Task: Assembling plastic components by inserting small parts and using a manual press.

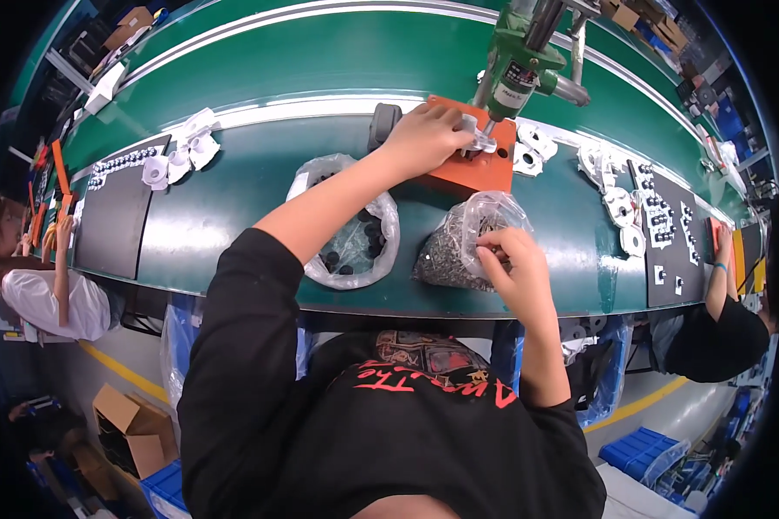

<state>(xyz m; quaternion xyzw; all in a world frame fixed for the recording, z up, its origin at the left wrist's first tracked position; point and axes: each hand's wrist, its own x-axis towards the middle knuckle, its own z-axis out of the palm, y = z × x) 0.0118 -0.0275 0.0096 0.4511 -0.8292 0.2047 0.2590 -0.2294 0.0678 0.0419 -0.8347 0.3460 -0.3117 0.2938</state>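
My left hand (428, 137) reaches over an orange block fixture (459, 177) and grips a small white plastic part (481, 136) on top of it. Right above that part stands the tip of a green bench press (521, 65). Lower down, my right hand (521, 270) is at the mouth of a clear plastic bag (450, 251) full of small metal pieces that look like screws. Its thumb and fingertips are pinched together; whatever they hold is too small to make out. Under my left forearm sits an open clear bag (352, 272) with black round parts inside.
White plastic housings (535, 149) lie right of the fixture, more (619, 203) farther right. Dark boards (671, 251) with small black-and-white parts lie at both ends of the green table (199, 251). Co-workers sit left (48, 285) and right (710, 333). A conveyor belt (320, 65) runs behind.
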